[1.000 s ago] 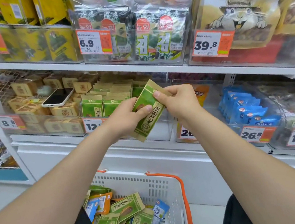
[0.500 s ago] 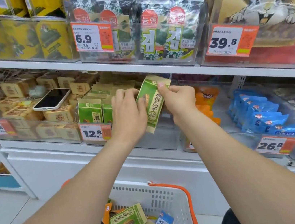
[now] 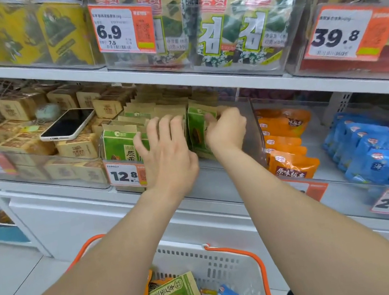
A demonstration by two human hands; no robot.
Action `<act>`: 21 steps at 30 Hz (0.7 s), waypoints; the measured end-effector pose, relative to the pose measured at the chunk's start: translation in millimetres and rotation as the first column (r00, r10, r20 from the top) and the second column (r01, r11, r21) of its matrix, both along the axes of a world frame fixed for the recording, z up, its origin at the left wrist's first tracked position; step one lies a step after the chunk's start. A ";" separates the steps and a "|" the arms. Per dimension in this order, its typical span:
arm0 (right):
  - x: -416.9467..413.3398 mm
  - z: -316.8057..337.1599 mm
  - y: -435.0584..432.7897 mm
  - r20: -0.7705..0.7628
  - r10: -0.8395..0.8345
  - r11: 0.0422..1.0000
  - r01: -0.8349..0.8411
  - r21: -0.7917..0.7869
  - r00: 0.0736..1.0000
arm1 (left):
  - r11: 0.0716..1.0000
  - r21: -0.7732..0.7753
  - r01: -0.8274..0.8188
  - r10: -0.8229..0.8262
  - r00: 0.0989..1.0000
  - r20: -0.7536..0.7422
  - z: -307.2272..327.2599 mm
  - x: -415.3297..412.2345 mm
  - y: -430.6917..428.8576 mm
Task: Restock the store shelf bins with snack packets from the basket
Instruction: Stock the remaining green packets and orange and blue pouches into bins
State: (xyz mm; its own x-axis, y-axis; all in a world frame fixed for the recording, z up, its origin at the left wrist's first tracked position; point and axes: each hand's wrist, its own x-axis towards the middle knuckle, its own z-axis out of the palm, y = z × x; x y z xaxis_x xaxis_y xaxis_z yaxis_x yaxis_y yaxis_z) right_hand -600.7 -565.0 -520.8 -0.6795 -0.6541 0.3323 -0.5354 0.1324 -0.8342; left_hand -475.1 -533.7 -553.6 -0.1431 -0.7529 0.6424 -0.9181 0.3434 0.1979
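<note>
The left hand (image 3: pixel 167 156) lies flat, fingers straight and spread against the row of green paper snack packets (image 3: pixel 118 145) in the clear plastic shelf bin (image 3: pixel 251 124). The right hand (image 3: pixel 226 130) pinches one upright green packet (image 3: pixel 198 128) at the row's right end, its fingertips hidden behind it. Down below, the white plastic basket with orange handles (image 3: pixel 229 262) holds more packets, partly cut off by the frame edge and the forearms.
</note>
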 end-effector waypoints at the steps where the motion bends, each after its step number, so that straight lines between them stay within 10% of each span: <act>1: 2.0 0.4 -3.9 0.012 0.005 1.000 -0.005 0.013 1.000 | 1.000 -0.016 -0.002 0.002 1.000 0.001 -0.9 0.2 -0.9; 21: 2.2 5.7 5.9 0.189 0.133 0.883 -0.203 0.424 0.973 | 0.996 -0.055 0.076 -0.080 0.993 -0.089 2.3 6.1 -0.6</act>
State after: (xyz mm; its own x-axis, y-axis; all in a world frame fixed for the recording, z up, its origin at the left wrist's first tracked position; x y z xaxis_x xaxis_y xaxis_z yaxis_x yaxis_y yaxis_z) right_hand -598.5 -559.2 -515.1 -0.5649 -0.8176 -0.1114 -0.4558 0.4217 -0.7839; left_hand -469.0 -534.3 -551.3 -0.1390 -0.7074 0.6930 -0.8671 0.4250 0.2599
